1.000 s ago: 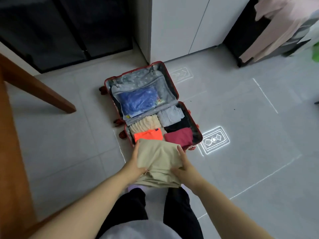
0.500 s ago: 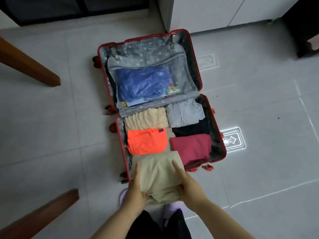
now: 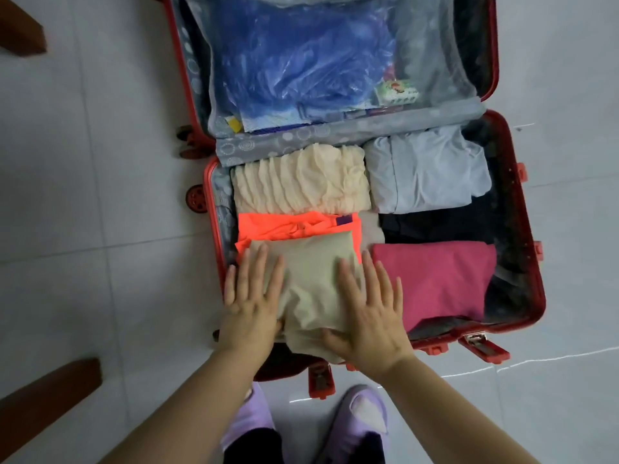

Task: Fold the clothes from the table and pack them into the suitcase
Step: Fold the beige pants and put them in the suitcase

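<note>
A red suitcase (image 3: 531, 262) lies open on the floor. A folded beige garment (image 3: 311, 276) sits in its near left corner, partly over an orange garment (image 3: 284, 226). My left hand (image 3: 251, 296) lies flat on the beige fold's left side, fingers spread. Flat on its right side rests my right hand (image 3: 368, 313), thumb under the near edge. Around them lie a cream garment (image 3: 301, 182), a pale blue one (image 3: 425, 172), a black one (image 3: 435, 226) and a maroon one (image 3: 435, 279).
The suitcase lid holds a blue plastic bag (image 3: 301, 61) behind a mesh pocket. Wooden furniture legs (image 3: 47, 390) stand at the left on the pale tiled floor (image 3: 100, 279). My purple slippers (image 3: 361, 416) are just below the suitcase's near edge.
I have leaned in close to the suitcase and lowered the beige garment into its near left corner. Both hands went from gripping its sides to lying flat on top.
</note>
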The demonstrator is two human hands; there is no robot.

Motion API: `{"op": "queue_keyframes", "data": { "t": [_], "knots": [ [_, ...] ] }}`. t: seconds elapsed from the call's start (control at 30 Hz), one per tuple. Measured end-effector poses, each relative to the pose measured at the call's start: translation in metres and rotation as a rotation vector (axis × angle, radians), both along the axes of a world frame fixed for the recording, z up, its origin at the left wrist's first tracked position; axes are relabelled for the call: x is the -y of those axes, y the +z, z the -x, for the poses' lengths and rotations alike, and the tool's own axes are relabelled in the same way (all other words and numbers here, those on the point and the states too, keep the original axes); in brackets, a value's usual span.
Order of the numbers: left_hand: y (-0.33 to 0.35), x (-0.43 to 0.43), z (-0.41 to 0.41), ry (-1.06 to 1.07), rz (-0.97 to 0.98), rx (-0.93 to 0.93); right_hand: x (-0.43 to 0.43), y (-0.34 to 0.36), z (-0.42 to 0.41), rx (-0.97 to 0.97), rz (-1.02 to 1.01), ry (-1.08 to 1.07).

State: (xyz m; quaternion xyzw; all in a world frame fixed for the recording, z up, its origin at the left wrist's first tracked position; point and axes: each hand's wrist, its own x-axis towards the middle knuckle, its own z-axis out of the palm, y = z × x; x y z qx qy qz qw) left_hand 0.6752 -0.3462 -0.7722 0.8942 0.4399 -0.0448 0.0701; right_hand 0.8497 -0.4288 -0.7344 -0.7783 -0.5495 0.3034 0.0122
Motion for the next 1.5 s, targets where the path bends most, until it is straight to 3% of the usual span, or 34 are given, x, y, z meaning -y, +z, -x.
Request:
{"op": "queue_keyframes", "data": {
  "t": [0.1, 0.17, 0.3, 0.37, 0.53, 0.67, 0.83, 0.9, 1.03, 1.23, 1.43, 1.5],
  "knots": [
    [-0.009, -0.006, -0.012, -0.208, -0.008, -0.049, -0.016, -0.009, 0.018, 0.048, -0.163, 0.221],
    [-0.019, -0.003, -0.02, -0.232, 0.017, -0.126, -0.021, -0.024, 0.019, 0.064, -0.154, 0.265],
    [-0.04, 0.015, -0.022, -0.222, 0.069, -0.079, -0.003, -0.064, 0.007, 0.128, -0.039, 0.359],
    [-0.056, 0.023, -0.017, -0.229, 0.027, -0.055, 0.009, -0.086, 0.008, 0.193, -0.093, 0.417],
    [-0.09, 0.017, -0.02, -0.235, 0.075, -0.093, 0.006, -0.123, 0.001, 0.232, -0.131, 0.402],
    [-0.092, 0.01, -0.029, -0.147, 0.243, -0.174, -0.008, -0.124, 0.005, 0.179, 0.015, 0.36],
    [-0.009, -0.003, -0.035, -0.136, 0.496, -0.386, -0.028, -0.037, 0.014, 0.126, 0.296, 0.345],
    [0.04, -0.002, -0.021, -0.088, 0.431, -0.292, -0.021, 0.008, 0.022, 0.163, 0.249, 0.294],
    [0.129, 0.019, 0.027, 0.13, 0.574, -0.148, 0.021, 0.089, 0.036, 0.036, 0.242, 0.052],
    [0.308, 0.044, 0.093, 0.26, 0.583, -0.122, 0.055, 0.242, 0.031, 0.069, 0.179, 0.15],
    [0.493, 0.072, 0.135, 0.519, 0.455, 0.058, 0.03, 0.453, 0.065, 0.219, 0.181, 0.301],
    [0.531, 0.084, 0.152, 0.546, 0.388, 0.151, 0.021, 0.504, 0.089, 0.233, 0.061, 0.351]
  ]
}}
